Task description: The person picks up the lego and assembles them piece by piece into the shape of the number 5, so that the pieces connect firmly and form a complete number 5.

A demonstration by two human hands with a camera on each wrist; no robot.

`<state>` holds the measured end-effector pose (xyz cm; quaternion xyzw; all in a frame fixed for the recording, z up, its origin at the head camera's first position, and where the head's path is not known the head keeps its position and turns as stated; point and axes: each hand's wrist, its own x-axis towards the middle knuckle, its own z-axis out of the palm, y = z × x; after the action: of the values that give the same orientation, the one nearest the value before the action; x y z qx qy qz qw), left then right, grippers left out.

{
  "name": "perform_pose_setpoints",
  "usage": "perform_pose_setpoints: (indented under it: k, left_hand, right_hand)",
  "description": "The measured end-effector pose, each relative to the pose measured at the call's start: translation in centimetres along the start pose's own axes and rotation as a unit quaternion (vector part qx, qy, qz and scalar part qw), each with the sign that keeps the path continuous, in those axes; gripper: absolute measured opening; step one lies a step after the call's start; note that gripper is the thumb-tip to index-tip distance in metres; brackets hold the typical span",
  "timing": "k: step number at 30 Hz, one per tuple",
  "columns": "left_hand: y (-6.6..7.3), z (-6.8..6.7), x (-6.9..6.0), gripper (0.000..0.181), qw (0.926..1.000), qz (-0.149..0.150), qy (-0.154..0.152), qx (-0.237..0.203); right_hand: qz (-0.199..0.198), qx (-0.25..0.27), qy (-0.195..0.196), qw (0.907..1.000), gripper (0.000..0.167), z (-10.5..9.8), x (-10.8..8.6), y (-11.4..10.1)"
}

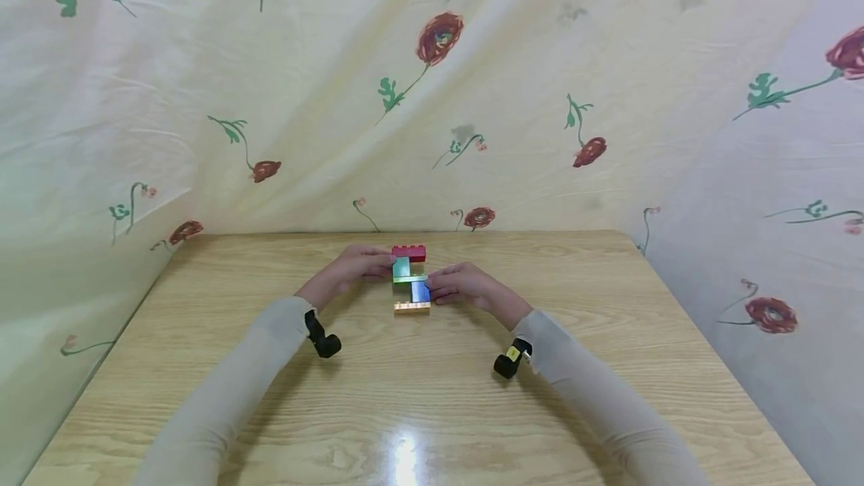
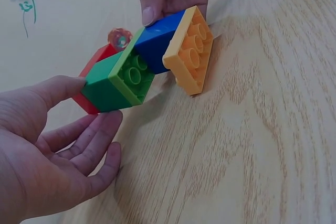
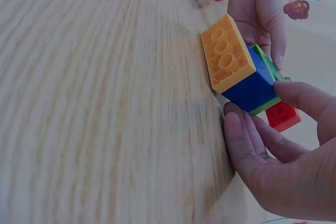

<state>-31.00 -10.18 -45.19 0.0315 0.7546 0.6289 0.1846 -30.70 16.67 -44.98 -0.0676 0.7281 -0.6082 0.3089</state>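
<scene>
A joined stack of toy building bricks is held between both hands over the wooden table. It has a red brick [image 1: 409,253], a green brick [image 2: 106,83], a light green brick [image 2: 135,76], a blue brick [image 2: 153,47] and an orange brick [image 2: 190,55], offset in a zigzag. My left hand [image 1: 346,273] pinches the green brick, thumb on one side and fingers beneath in the left wrist view. On the other side, my right hand [image 1: 475,289] pinches the blue brick between thumb and fingers. The orange brick's hollow underside faces the wrist cameras.
The wooden table [image 1: 418,373] spreads out around the hands. A cloth with a flower print [image 1: 324,96] hangs behind it and along both sides. Black wrist cameras are strapped over the light sleeves [image 1: 250,358].
</scene>
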Motion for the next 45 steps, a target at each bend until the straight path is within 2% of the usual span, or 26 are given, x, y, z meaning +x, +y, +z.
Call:
perform_pose_setpoints:
  k: [7,21,29,45]
  left_hand:
    - [0.00,-0.01,0.09,0.045,1.0000,-0.002,0.002,-0.009]
    - [-0.01,0.09,0.39,0.044,1.0000,-0.008,0.005,0.002]
    - [-0.05,0.18,0.79,0.042,0.9998,-0.019,0.006,0.003]
    - [0.44,0.52,0.74,0.042,0.9990,-0.041,0.017,-0.006]
  right_hand:
    - [-0.001,-0.008,0.009,0.9999,0.042,0.32,-0.01,-0.27]
    - [0.011,-0.022,0.030,0.9993,0.042,0.58,-0.10,-0.87]
    - [0.013,-0.026,0.038,0.9989,0.043,0.72,-0.04,-0.91]
    - [0.022,-0.029,0.048,0.9982,0.041,0.55,0.24,-0.83]
